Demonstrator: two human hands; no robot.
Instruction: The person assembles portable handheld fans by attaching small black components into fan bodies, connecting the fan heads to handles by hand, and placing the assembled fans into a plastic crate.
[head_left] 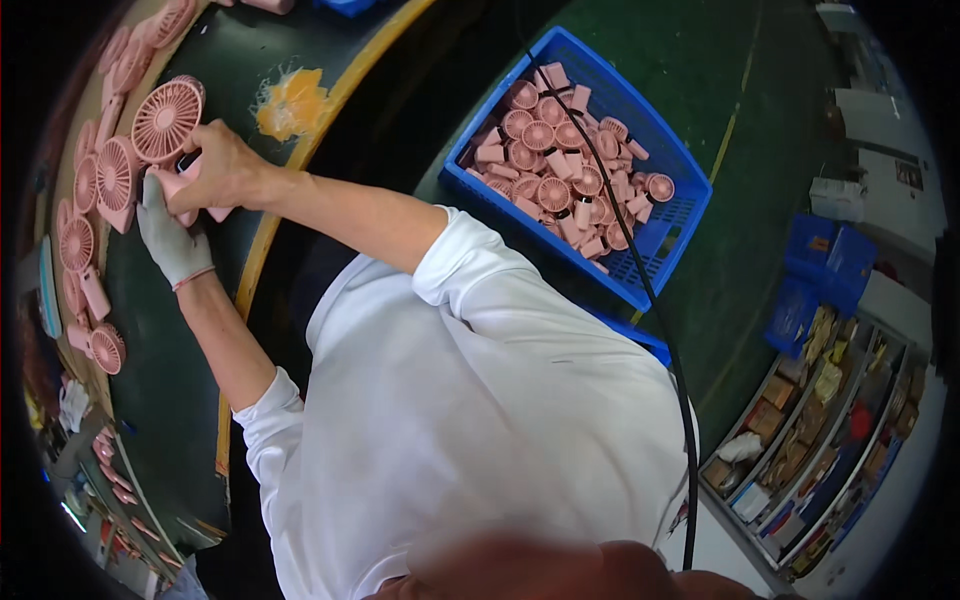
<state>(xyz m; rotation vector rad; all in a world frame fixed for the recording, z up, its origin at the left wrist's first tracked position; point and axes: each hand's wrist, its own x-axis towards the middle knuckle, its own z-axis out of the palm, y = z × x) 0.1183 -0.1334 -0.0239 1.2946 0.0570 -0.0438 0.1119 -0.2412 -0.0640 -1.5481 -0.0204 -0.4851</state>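
Note:
A pink handheld fan (167, 121) with a round slatted head is between my hands over the green bench. My bare right hand (225, 172) is closed around its handle, thumb and fingers bent. My left hand (172, 240), in a pale glove, grips the lower part of the same fan from below; its fingertips are partly hidden. Just left of my hands lies another pink fan (115, 172), its head close to the held one. Further pink fans (76, 243) lie in a row along the bench's left side.
A blue plastic crate (660, 265) full of pink fans stands to the right on the green floor. A black cable (672, 350) hangs across the view. The bench has a yellow edge (262, 240) and a patch of orange-yellow residue (290, 104). Shelves (800, 440) with boxes stand far right.

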